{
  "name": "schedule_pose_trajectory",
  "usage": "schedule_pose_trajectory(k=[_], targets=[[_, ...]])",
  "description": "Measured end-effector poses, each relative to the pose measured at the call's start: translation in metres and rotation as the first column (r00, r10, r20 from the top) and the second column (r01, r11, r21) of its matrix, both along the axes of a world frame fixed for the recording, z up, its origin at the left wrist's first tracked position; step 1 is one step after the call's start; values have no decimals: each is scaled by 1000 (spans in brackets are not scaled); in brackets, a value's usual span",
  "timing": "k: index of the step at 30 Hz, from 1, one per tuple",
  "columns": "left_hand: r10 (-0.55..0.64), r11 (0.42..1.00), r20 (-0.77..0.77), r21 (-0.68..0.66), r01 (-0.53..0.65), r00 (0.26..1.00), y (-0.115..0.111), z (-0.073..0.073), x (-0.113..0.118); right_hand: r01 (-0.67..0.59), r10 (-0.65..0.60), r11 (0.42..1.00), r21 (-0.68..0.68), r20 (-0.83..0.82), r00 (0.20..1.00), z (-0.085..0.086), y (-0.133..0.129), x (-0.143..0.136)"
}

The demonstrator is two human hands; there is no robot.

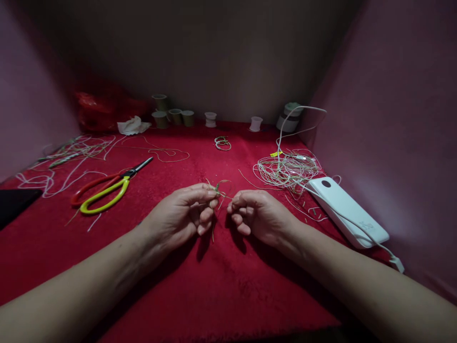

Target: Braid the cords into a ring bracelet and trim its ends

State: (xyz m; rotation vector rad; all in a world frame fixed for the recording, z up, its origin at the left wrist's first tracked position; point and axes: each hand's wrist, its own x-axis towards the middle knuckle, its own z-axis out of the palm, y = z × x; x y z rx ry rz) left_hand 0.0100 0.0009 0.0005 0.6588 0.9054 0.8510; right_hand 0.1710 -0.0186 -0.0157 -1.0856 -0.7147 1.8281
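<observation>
Pinching cord (217, 189); power-bank logo (366, 226) illegible.

Passage over red cloth (221, 295) at near centre, scissors (131, 173) and tangled cords (76, 148) obstructing left, power bank (352, 214), white cable (280, 136) and cord heap (273, 172) crowding right, spools (161, 120) at back.

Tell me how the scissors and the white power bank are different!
The scissors have one red and one yellow handle, but the power bank is white with a dark round spot. The scissors have big open loops, while the power bank is a solid block. A white cable runs over the power bank; none crosses the scissors. Both lie on the red cloth.
</observation>
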Motion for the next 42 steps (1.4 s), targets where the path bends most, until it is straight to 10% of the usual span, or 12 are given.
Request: schedule_pose_trajectory(k=[8,15,30,42], targets=[[25,996,18,-83,-23,1000,0,0,1,130,-135,970,207,8,991,-1,-5,-3],[27,986,52,-163,-18,998,0,0,3,124,-259,823,554,171,951,4,-15,-4],[57,971,72,-234,-39,996,-2,-8,1,81,-73,918,388,-36,997,0,-7,-4],[40,976,144,-218,-8,989,-3,-4,4,82,-291,801,593,266,919,-2,-11,-8]])
